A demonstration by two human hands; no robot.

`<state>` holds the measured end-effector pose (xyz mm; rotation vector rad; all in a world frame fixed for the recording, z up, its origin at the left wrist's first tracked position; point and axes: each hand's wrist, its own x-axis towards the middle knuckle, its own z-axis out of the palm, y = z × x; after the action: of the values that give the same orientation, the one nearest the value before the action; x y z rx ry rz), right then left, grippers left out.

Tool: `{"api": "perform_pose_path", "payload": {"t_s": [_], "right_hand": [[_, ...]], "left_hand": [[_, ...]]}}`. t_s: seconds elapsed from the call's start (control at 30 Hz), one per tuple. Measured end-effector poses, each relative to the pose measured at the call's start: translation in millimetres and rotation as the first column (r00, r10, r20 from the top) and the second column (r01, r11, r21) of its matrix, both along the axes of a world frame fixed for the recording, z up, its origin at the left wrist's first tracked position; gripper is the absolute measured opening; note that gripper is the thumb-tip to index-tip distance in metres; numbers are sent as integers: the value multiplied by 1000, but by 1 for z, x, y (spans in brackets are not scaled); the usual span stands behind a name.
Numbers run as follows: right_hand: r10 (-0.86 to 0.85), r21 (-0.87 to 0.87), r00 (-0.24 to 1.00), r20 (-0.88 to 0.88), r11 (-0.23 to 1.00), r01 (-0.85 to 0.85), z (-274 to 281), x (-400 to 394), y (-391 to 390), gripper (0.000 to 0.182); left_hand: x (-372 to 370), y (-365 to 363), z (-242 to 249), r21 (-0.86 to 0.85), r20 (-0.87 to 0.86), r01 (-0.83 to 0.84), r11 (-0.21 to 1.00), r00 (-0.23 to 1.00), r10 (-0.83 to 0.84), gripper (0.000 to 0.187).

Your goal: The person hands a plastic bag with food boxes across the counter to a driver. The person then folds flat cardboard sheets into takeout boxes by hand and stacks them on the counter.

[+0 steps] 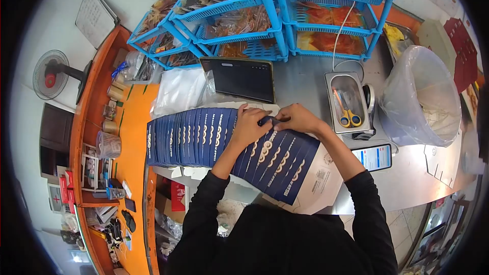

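A long fanned row of dark blue printed cardboard sheets (193, 135) with pale lettering lies overlapped across the counter in front of me. My left hand (249, 126) rests over the middle of the row, its fingers bent round the upper edge of the sheets. Just to its right, my right hand (299, 118) pinches the upper edge of the nearer sheets (277, 163). The fingertips of both hands almost meet there, and what lies right between them is partly hidden. Under the right end of the row shows a pale brown cardboard piece (323, 178) with small print.
A tablet (242, 79) stands behind the row, beside clear plastic bags (178, 91). To the right are a metal tray (349, 84) with yellow-handled scissors (350, 117), a phone (374, 157) and a lined bin (423, 97). Blue basket racks (282, 15) hold packets at the back.
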<state>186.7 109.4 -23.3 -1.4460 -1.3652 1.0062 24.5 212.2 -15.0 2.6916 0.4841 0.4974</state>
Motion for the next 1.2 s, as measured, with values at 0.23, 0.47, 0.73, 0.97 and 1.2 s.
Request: {"api": "perform_pose_path", "payload": {"t_s": [0.23, 0.47, 0.73, 0.97, 1.2], "right_hand": [[-10, -80, 999, 34, 997, 13, 2, -11, -3, 28], [-343, 105, 916, -206, 923, 369, 5, -24, -70, 32], [-455, 246, 800, -391, 786, 567, -24, -51, -59, 55], [-541, 244, 708, -455, 689, 683, -36, -57, -53, 57], [-531, 235, 699, -478, 690, 685, -33, -55, -44, 58]], "left_hand": [[-6, -5, 1, -34, 20, 44, 998, 999, -43, 24], [-8, -7, 11, -34, -7, 53, 998, 999, -53, 17], [-18, -7, 8, -53, 4, 126, 991, 992, -126, 18], [-28, -10, 9, -73, 10, 154, 985, 988, -154, 17], [-28, -8, 9, -62, 4, 169, 984, 986, -170, 18]]}}
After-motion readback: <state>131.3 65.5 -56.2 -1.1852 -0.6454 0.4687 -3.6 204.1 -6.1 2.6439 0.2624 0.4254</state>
